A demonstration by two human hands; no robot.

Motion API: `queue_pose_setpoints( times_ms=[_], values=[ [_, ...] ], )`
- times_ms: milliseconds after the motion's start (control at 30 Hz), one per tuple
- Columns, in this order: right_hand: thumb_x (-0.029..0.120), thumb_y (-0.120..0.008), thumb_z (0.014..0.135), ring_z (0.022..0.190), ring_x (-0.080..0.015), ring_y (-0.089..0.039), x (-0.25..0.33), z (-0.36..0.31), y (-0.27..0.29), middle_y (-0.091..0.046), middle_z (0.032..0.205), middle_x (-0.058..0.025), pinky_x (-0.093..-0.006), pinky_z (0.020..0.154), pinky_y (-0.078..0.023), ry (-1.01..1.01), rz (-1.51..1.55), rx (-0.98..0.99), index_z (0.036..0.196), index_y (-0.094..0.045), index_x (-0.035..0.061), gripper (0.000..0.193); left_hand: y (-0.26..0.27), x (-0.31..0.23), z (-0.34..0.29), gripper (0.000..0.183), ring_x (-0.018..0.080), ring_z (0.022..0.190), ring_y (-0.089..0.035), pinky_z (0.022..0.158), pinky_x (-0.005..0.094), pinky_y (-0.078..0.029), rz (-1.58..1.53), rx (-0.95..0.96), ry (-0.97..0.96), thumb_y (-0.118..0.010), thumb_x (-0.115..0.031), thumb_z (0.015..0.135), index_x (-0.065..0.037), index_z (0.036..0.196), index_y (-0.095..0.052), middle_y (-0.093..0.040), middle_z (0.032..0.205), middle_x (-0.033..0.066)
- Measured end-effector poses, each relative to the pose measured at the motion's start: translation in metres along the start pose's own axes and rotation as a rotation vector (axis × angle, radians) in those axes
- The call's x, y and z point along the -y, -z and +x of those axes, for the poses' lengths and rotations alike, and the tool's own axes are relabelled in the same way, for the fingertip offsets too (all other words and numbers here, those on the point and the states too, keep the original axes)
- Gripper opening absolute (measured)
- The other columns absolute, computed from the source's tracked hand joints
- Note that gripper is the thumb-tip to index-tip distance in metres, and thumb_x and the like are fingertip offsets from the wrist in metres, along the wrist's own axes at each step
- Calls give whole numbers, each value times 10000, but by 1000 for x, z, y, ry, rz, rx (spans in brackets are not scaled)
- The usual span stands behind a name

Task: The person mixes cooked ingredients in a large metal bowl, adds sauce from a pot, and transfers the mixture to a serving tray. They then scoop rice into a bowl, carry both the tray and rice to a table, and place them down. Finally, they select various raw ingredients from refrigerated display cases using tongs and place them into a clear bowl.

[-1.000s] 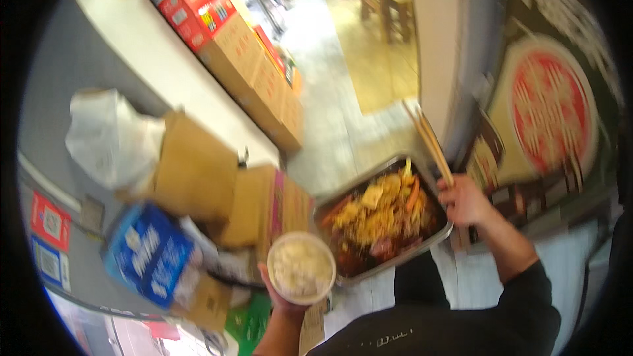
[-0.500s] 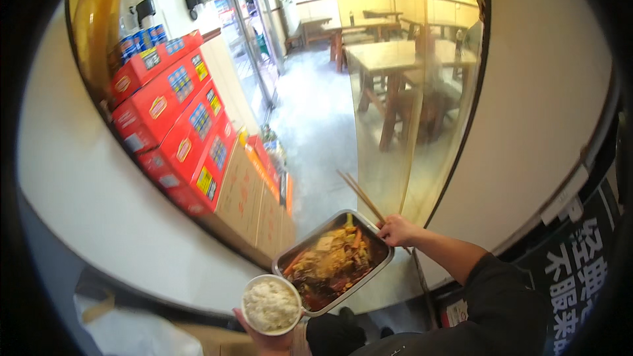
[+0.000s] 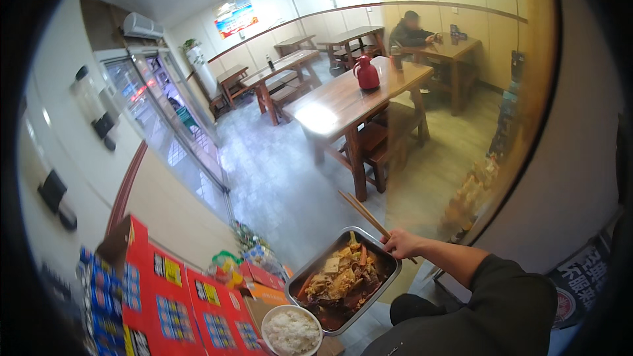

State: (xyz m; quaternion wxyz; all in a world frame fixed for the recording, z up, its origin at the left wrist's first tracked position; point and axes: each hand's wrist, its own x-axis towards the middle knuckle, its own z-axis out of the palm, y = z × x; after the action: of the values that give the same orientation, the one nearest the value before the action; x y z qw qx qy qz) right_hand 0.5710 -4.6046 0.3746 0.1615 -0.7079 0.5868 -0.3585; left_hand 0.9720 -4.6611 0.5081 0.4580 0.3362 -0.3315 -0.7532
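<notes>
At the lower middle, my right hand [image 3: 400, 244] is closed on a pair of wooden chopsticks [image 3: 361, 209] and on the right rim of a metal tray [image 3: 390, 285]. In the tray lies a saucy cooked dish [image 3: 337, 275] with a pale tofu-like piece and orange strips. A white bowl of rice [image 3: 290, 331] is held up at the tray's near left corner, overlapping it. Under and beside that bowl is my left hand [image 3: 262, 344]; only a sliver of it shows, and its fingers are mostly hidden.
Red cartons [image 3: 191, 303] and blue cans [image 3: 102, 303] are stacked at the lower left. Ahead stands a wooden table [image 3: 330, 109] with a red thermos jug [image 3: 366, 74]. A person [image 3: 412, 33] sits at the far right table. Glass doors [image 3: 168, 112] line the left wall.
My view has swung up and forward into the dining room, with the cartons now closer at lower left. The tray, chopsticks and rice bowl stay in my hands.
</notes>
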Motion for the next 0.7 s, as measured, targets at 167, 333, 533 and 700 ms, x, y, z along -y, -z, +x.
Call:
queue_pose_setpoints(
  times_ms=[167,333,533,700],
  values=[
    [156,-608,636,801,-278,-606,-51,25,44,-625,777,-104,-392,716,-490,-122,-40,-208,744,-695,97,151,-50,3,115,953,464,1120,-536,777,673,-498,38,161,88,-328,-865,745,-195,1423,-348,-459,1366,172],
    [116,-585,572,728,-305,-591,-106,51,107,-579,723,-98,-405,645,-490,-267,-102,-313,717,-681,94,176,-123,17,255,922,386,1278,-428,1041,571,-372,-208,364,318,-384,-787,809,-104,1428,-349,-399,1432,160],
    [76,-567,543,721,-298,-593,-228,50,197,-603,750,-108,-393,649,-489,-374,-143,-440,738,-699,54,237,-281,85,426,891,377,1291,-426,1067,553,-344,-104,339,638,-361,-769,832,-112,1433,-354,-413,1435,148],
    [31,-552,551,677,-263,-616,-227,50,209,-633,763,-101,-349,597,-487,-752,-416,-881,728,-691,42,226,-348,150,545,880,373,1304,-417,1067,544,-351,-109,742,837,-363,-748,848,-103,1445,-329,-404,1443,153]
  ],
)
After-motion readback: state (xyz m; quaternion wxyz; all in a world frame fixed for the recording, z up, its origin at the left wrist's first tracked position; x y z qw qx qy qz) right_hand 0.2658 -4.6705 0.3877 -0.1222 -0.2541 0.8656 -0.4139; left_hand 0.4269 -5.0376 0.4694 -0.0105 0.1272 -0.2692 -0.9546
